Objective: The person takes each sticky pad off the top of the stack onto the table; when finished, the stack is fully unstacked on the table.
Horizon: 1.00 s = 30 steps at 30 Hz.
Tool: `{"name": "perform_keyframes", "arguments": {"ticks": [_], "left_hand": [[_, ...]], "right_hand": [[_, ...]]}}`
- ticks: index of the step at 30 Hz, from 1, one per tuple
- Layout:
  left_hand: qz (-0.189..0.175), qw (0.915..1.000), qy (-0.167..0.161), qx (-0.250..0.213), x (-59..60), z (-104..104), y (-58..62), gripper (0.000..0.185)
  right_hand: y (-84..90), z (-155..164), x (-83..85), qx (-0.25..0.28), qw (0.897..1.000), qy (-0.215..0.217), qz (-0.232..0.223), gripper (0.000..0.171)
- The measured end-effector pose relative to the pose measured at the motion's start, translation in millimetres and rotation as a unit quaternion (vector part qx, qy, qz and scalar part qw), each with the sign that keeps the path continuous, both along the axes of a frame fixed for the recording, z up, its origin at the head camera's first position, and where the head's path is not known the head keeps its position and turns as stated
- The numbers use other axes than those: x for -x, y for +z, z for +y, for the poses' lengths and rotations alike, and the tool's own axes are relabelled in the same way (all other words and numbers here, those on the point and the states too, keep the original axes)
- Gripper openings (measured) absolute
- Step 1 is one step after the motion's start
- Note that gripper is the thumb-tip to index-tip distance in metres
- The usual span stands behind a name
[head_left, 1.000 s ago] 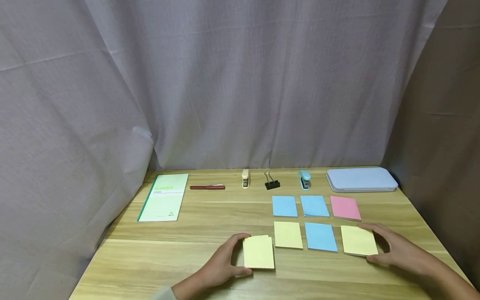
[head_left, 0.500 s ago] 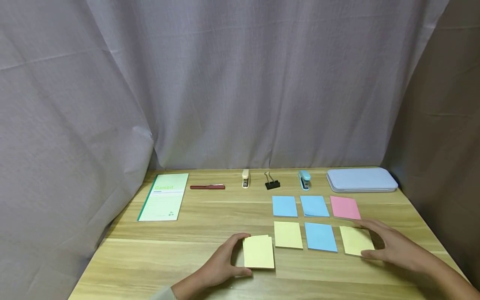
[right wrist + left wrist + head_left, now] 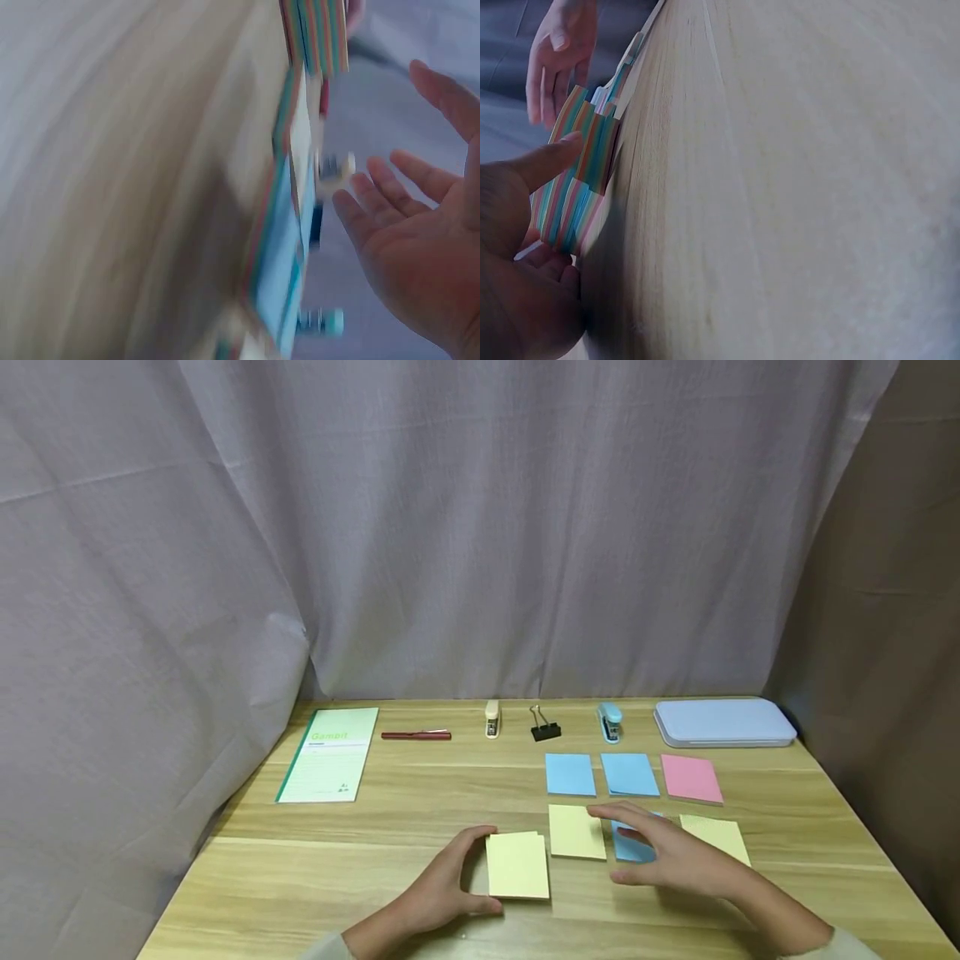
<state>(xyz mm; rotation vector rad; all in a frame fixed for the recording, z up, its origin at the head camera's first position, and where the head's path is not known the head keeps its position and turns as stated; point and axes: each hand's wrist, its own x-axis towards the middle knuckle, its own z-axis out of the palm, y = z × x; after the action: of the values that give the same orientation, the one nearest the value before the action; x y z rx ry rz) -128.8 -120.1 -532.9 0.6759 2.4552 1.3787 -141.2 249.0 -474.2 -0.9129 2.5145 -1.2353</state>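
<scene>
Wooden worktop [image 3: 390, 893] carries everything, largest first: a pale blue case [image 3: 723, 722] at the back, then a green notebook [image 3: 330, 765] far off to the case's other side. In front of the case lie paper pads, among them a yellow stack [image 3: 517, 865] that the left hand [image 3: 442, 887] grips, thumb and fingers curled round its edge. The right hand [image 3: 667, 858] hovers with fingers spread and holding nothing above a blue pad [image 3: 632, 850], between the stack and the case.
</scene>
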Motion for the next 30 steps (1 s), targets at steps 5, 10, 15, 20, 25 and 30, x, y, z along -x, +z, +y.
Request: {"name": "perform_keyframes", "arguments": {"ticks": [5,10,15,20,25,30], "left_hand": [[0.017,0.9998,-0.001,0.009,-0.7,0.6,0.1,0.095],[0.016,0.9998,-0.006,0.008,-1.2,1.1,0.7,0.093],[0.010,0.9998,-0.006,0.015,-1.8,1.0,0.6,0.093],[0.011,0.9998,-0.004,0.019,-1.7,0.9,-0.6,0.092],[0.021,0.9996,-0.004,0.020,-1.0,1.0,-0.6,0.091],[0.022,0.9996,-0.003,0.019,-0.9,1.4,1.5,0.089]], "right_hand": [[-10.1,-41.9,-1.1,0.011,0.998,0.023,-0.065,0.082],[-18.4,-71.7,-8.0,-0.033,0.998,0.009,-0.057,0.093],[-23.2,-86.9,-16.3,-0.052,0.999,-0.002,-0.015,0.096],[-27.2,-93.1,-20.5,-0.059,0.998,-0.014,0.012,0.092],[-29.5,-95.5,-20.7,-0.064,0.997,-0.027,0.035,0.085],[-28.3,-92.3,-21.8,-0.059,0.996,-0.034,0.049,0.082]]}}
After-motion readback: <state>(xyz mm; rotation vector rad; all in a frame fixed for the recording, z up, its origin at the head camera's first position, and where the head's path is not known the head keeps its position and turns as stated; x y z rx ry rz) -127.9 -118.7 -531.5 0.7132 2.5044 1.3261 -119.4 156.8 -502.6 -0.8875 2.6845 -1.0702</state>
